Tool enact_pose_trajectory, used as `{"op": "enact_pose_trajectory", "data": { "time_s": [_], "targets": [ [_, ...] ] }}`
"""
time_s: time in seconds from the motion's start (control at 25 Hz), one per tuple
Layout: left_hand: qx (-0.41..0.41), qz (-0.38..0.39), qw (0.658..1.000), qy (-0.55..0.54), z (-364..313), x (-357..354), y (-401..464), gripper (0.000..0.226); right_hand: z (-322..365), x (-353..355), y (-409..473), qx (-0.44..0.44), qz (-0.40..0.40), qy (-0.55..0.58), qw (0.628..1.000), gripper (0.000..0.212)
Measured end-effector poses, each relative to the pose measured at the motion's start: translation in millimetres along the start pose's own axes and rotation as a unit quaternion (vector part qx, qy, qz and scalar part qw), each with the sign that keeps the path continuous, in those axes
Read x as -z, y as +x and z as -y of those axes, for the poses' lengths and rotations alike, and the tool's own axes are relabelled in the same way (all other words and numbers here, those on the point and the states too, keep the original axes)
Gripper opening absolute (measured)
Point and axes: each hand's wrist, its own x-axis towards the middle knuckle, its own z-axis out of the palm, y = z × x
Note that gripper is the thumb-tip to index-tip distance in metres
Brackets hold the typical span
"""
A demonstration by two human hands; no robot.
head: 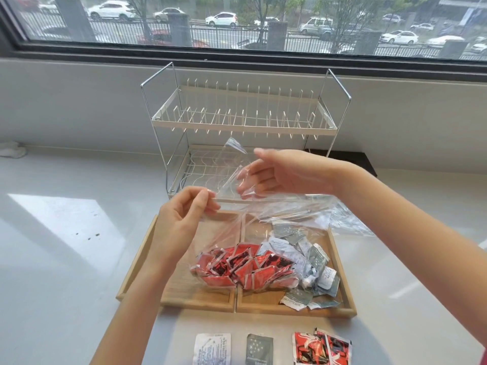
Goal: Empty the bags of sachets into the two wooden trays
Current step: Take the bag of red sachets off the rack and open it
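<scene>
Two wooden trays sit side by side on the white counter, the left tray point(142, 255) and the right tray point(340, 262). A clear plastic bag point(237, 225) full of red sachets point(245, 267) hangs over the seam between them, its bottom resting on the trays. My left hand point(181, 222) pinches the bag's open edge on the left. My right hand point(284, 172) is above it, fingers spread inside or against the bag's mouth. A pile of grey and white sachets point(313, 262) lies in the right tray.
A white two-tier dish rack point(242, 122) stands behind the trays under the window. An empty clear bag point(347, 219) lies past the right tray. Near the counter's front edge lie a white sachet point(212, 349), a grey sachet point(259, 349) and red sachets point(320, 347).
</scene>
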Motion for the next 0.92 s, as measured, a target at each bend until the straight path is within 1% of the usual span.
{"op": "enact_pose_trajectory", "data": {
  "time_s": [0.04, 0.12, 0.24, 0.28, 0.36, 0.4, 0.48, 0.52, 0.56, 0.6, 0.68, 0.76, 0.84, 0.88, 0.92],
  "targets": [
    [-0.004, -0.006, 1.000, 0.000, -0.6, -0.1, 0.8, 0.018, -1.9, 0.4, -1.1, 0.017, 0.007, -0.044, 0.999, 0.031],
    [-0.009, -0.015, 1.000, -0.009, -0.9, 0.4, 1.1, 0.019, -0.3, 1.7, -7.3, 0.061, -0.034, -0.126, 0.990, 0.018],
    [-0.012, -0.020, 1.000, -0.017, -2.4, 1.8, 1.1, 0.020, 15.5, 8.3, -19.0, 0.127, -0.137, -0.176, 0.967, 0.014],
    [-0.013, -0.019, 1.000, -0.019, -3.2, 2.1, 1.4, 0.020, 19.6, 9.4, -20.8, 0.141, -0.154, -0.182, 0.961, 0.013],
    [-0.020, -0.023, 0.999, -0.024, -4.2, 2.5, 2.5, 0.021, 19.4, 9.3, -18.8, 0.132, -0.138, -0.183, 0.964, 0.018],
    [-0.022, -0.026, 0.999, -0.026, -4.2, 2.6, 2.9, 0.021, 14.1, 10.4, -16.5, 0.103, -0.109, -0.181, 0.972, 0.024],
    [-0.022, -0.031, 0.999, -0.030, -2.8, 3.6, 2.7, 0.020, 0.5, 12.0, -14.8, 0.030, -0.043, -0.141, 0.989, 0.032],
    [-0.021, -0.033, 0.999, -0.030, -1.5, 4.6, 2.7, 0.019, -4.8, 13.1, -16.3, 0.013, -0.018, -0.117, 0.993, 0.030],
    [-0.018, -0.037, 0.999, -0.030, -0.1, 5.7, 2.7, 0.019, -7.5, 15.5, -18.8, 0.016, -0.005, -0.104, 0.994, 0.026],
    [-0.016, -0.043, 0.998, -0.031, 1.3, 6.8, 3.4, 0.019, -6.3, 17.7, -22.5, 0.028, -0.005, -0.105, 0.994, 0.022],
    [-0.014, -0.046, 0.998, -0.028, 2.6, 6.6, 4.7, 0.019, -1.4, 24.5, -29.7, 0.063, -0.033, -0.133, 0.989, 0.016],
    [-0.017, -0.043, 0.999, -0.023, 2.1, 4.2, 6.3, 0.019, 6.1, 30.7, -33.6, 0.105, -0.078, -0.143, 0.981, 0.020],
    [-0.017, -0.055, 0.998, -0.022, 1.9, 2.8, 7.8, 0.019, 9.6, 33.2, -33.6, 0.138, -0.097, -0.111, 0.979, 0.023],
    [-0.016, -0.065, 0.997, -0.025, 2.4, 3.0, 8.5, 0.019, 8.2, 33.6, -32.6, 0.131, -0.098, -0.097, 0.982, 0.026],
    [-0.015, -0.071, 0.997, -0.029, 3.3, 3.6, 9.0, 0.020, 4.9, 34.1, -32.3, 0.102, -0.092, -0.102, 0.985, 0.030]
  ]
}}
